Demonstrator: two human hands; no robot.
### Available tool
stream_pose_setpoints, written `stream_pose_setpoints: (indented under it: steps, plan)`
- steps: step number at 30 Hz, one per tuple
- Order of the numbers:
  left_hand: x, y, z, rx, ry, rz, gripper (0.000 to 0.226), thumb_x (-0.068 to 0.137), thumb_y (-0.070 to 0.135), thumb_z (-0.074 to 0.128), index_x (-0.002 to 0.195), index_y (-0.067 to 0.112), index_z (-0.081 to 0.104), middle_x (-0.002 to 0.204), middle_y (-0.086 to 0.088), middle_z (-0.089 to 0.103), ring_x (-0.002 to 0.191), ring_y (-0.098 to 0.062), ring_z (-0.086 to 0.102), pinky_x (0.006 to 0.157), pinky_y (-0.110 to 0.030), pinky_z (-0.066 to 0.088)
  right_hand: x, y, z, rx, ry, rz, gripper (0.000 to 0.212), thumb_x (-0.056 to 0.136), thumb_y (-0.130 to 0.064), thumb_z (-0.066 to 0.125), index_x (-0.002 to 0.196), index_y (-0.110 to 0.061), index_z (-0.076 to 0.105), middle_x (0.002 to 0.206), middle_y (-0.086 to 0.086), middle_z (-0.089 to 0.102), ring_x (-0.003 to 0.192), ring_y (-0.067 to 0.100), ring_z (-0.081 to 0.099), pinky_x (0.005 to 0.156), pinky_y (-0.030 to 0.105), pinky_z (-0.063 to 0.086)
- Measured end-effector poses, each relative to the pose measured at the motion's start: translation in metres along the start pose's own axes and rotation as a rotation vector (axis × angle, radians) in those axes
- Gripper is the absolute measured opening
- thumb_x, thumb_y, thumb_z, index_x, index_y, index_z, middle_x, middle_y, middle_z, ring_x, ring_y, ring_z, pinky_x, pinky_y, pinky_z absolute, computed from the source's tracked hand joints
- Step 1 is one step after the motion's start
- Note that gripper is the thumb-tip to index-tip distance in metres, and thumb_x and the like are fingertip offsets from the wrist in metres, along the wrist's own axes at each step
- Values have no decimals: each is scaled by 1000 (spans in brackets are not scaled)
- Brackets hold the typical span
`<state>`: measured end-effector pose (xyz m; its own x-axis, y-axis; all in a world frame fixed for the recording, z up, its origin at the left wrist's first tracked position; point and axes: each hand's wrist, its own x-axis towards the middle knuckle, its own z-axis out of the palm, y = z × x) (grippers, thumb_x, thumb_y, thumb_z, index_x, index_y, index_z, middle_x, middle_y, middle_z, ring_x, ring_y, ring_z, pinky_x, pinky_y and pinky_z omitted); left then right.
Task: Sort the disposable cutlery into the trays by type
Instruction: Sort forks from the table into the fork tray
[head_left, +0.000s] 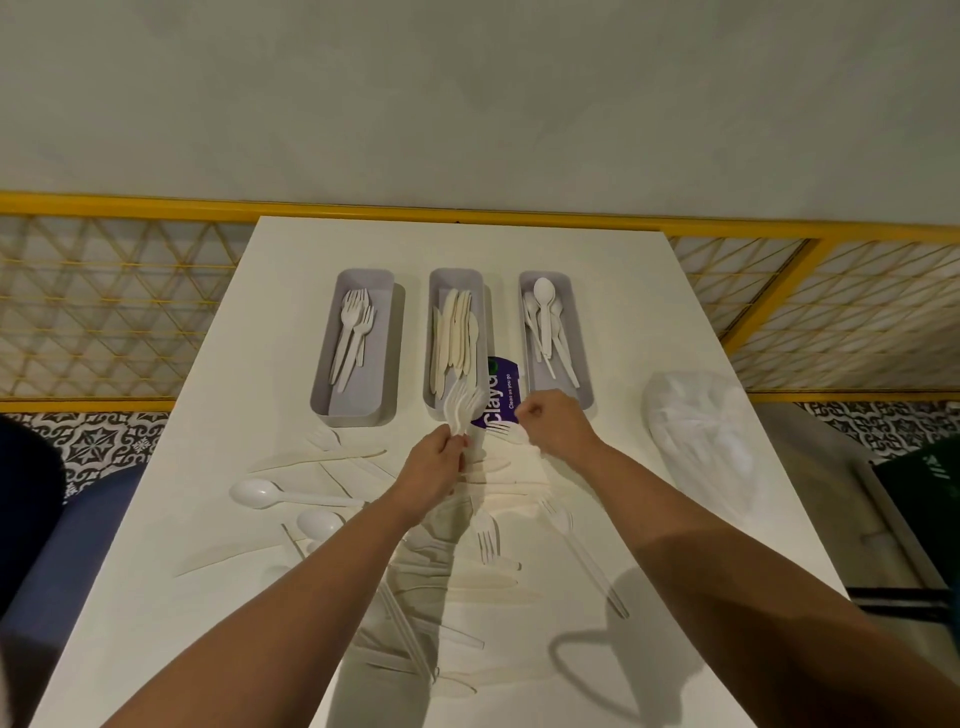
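Three grey trays stand side by side at the back of the white table: the left tray (387, 332) holds forks, the middle tray (435, 291) holds beige knives, the right tray (577, 332) holds spoons. My left hand (434, 467) grips a small bunch of white forks (460, 408), tines up, just in front of the middle tray. To its right, my right hand (553, 423) pinches another white fork (506, 431) low over the table. Loose knives, forks and white spoons (257, 492) lie scattered in front of the trays.
A purple label (500, 392) lies between the middle and right trays. A clear plastic bag (701, 431) lies at the right side of the table. A yellow lattice railing (467, 213) runs behind the table. A dark chair sits at the left.
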<state>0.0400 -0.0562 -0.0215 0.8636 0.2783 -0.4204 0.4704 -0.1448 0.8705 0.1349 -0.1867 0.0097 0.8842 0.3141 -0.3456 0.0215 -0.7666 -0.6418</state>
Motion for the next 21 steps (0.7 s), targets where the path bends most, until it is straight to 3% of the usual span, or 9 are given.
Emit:
stream_pose_setpoints:
  steps: [2,6,15,21]
  plan:
    - [1,-1,-2,5,12,2,28,100,18,30,103,0,52,69,-3,43,60,-13,37,55,-25,33,-1,13,2,-190,10,-22,24,91,0,50,109,3,65,114,18,64,105,30,61,89,29,48]
    - [0,-1,-1,-3,-17,-10,23,99,25,37,93,6,48,70,-2,41,59,-12,36,54,-24,32,-5,33,10,-439,-32,-45,37,93,-4,52,130,-2,50,137,13,46,124,27,50,104,28,38]
    - [-4,1,0,-92,-43,-28,21,101,23,35,92,7,46,65,-2,37,54,-12,31,46,-19,29,-9,46,16,-629,-58,-72,42,95,-8,50,135,-3,40,149,14,32,126,25,50,103,28,41]
    - [-7,4,-4,-129,-16,-31,22,101,22,36,93,5,48,63,-4,43,52,-15,37,49,-23,35,-18,42,14,-716,-54,-182,46,94,-5,48,138,-7,36,138,12,43,126,25,46,101,31,42]
